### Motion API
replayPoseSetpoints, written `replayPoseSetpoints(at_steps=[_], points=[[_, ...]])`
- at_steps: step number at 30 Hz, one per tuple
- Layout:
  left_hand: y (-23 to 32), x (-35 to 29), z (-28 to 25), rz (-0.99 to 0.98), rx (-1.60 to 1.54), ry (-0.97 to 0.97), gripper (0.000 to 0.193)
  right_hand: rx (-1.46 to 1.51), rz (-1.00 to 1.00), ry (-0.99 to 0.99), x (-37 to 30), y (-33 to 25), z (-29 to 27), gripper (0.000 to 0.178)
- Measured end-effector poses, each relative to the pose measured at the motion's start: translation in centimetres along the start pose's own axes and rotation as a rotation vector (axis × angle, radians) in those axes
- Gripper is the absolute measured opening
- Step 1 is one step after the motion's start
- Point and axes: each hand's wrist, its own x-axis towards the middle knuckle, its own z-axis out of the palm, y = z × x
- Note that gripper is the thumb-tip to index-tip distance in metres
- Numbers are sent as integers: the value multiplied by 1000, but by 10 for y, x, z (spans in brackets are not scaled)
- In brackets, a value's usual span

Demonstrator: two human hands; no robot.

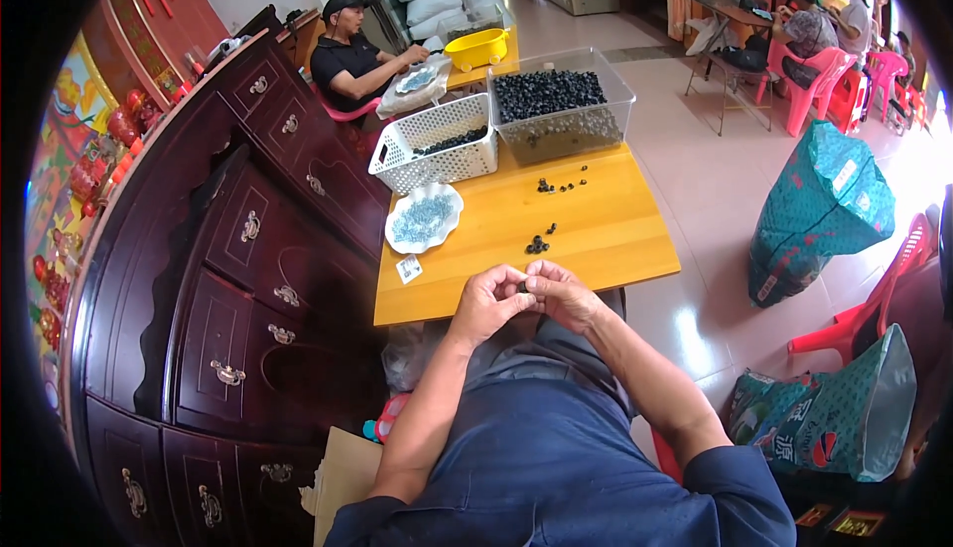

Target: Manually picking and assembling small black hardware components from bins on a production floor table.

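My left hand (484, 305) and my right hand (564, 296) meet at the table's near edge. Their fingertips pinch a small dark round part (523, 288) between them, and its detail is mostly covered. Just beyond my hands, a small cluster of black parts (537, 245) lies on the yellow wooden table (606, 239). Several more loose black parts (544, 187) are scattered farther back. To the left, a white scalloped dish (394, 236) holds many small pale-blue pieces (425, 217). A small square card (409, 269) lies close to the dish.
At the table's far end stand a clear bin (623, 110) heaped with black parts and a white perforated basket (437, 169). A dark wooden cabinet (248, 279) borders the left. Teal sacks (819, 214) stand at right. Beyond the basket a person (352, 61) sits working.
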Motion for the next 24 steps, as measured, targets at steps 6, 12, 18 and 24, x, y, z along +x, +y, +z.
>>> replayPoseSetpoints(at_steps=[6,12,18,24], points=[[5,-1,11,37,-35,72,13,66,47,-46,2,-1,-10,15],[10,-2,11,109,140,115,11,63,72,-49,0,-1,-7,14],[5,-2,8,165,250,145,9,55,81,-51,-2,-1,-2,12],[3,-2,9,141,208,138,11,54,83,-69,-2,-2,-3,11]])
